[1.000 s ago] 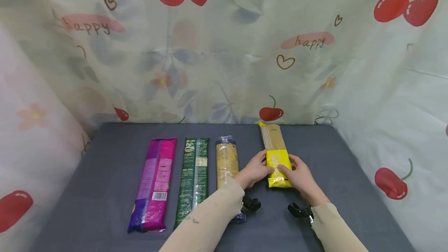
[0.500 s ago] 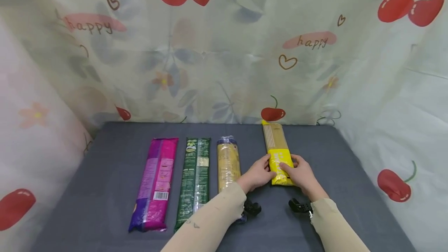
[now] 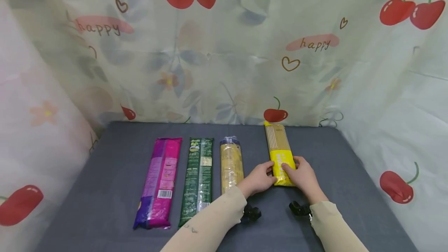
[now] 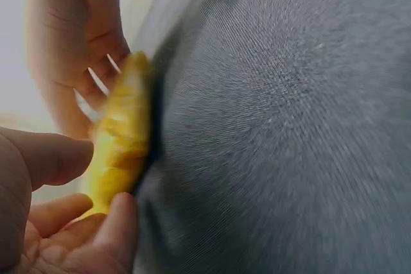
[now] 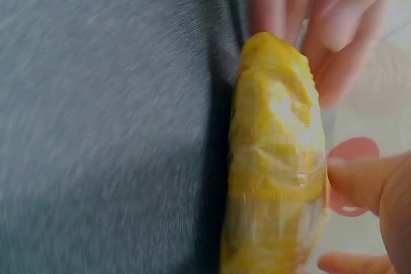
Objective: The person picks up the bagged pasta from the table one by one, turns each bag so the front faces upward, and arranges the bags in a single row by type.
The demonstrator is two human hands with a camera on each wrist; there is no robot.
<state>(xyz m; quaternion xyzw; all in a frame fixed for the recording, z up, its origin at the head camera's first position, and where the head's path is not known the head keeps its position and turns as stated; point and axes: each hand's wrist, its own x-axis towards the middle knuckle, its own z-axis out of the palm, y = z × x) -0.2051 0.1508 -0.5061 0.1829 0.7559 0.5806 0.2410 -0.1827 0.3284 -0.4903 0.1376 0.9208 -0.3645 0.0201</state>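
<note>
A yellow pack of dried noodles (image 3: pixel 279 139), with a tan section showing the strands, lies slightly tilted at the right of the table. My right hand (image 3: pixel 303 175) holds its lower right side, thumb on top and fingers along the edge. My left hand (image 3: pixel 259 178) is at the lower left edge, its fingertips touching or very near the wrapper, thumb apart from the fingers. In the left wrist view the wrapper's crinkled end (image 4: pixel 122 139) stands between both hands. The right wrist view shows the right thumb (image 5: pixel 359 181) against the pack (image 5: pixel 276 152).
Left of the noodles lie a clear pack of yellow pasta (image 3: pixel 231 164), a green spaghetti pack (image 3: pixel 196 178) and a pink-purple pack (image 3: pixel 159 184), roughly in a row. My left forearm partly covers the pasta pack. Behind the grey table (image 3: pixel 115 189) hangs a cherry-print curtain (image 3: pixel 210 69).
The noodle pack's lower end flap, visible before, is now tucked out of sight. My left hand has eased slightly down and off the wrapper. The head view has shifted a little.
</note>
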